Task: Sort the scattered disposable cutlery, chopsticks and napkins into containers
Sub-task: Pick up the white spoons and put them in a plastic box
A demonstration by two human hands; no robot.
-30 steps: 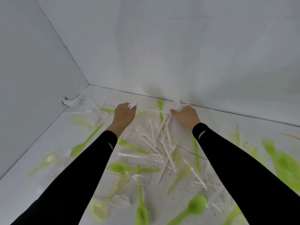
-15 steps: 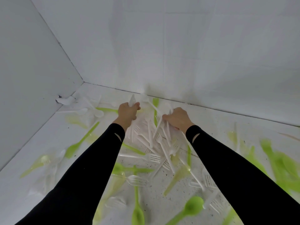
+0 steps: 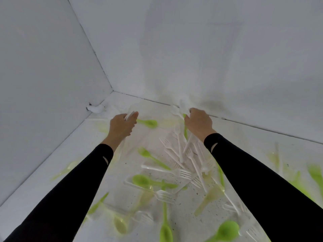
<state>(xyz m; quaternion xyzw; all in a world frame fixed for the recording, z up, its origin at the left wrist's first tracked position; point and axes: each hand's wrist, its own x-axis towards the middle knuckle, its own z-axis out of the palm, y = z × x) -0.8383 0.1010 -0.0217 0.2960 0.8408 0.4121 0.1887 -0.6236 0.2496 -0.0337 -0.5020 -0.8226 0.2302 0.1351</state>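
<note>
White plastic forks [image 3: 180, 147] and green spoons [image 3: 139, 179] lie scattered over a white speckled surface [image 3: 132, 165]. My left hand [image 3: 122, 126] grips white plastic cutlery [image 3: 129, 115] that sticks out above its fingers. Over at the far wall, my right hand [image 3: 198, 123] holds a white plastic spoon [image 3: 182, 104], bowl up, with a white handle [image 3: 188, 144] trailing below the fist. A green spoon [image 3: 148, 123] lies between the two hands. Several pale yellow-green pieces [image 3: 209, 198] lie among the forks.
White walls close the surface on the left and at the back, meeting in a corner [image 3: 112, 91]. A crumpled white scrap [image 3: 95, 108] sits at the left wall's base. More green cutlery [image 3: 316, 173] lies blurred at the right edge. No containers are in view.
Both hands have lifted slightly and moved apart, each keeping its white cutlery. The right hand has moved toward the back wall. The camera has shifted a little.
</note>
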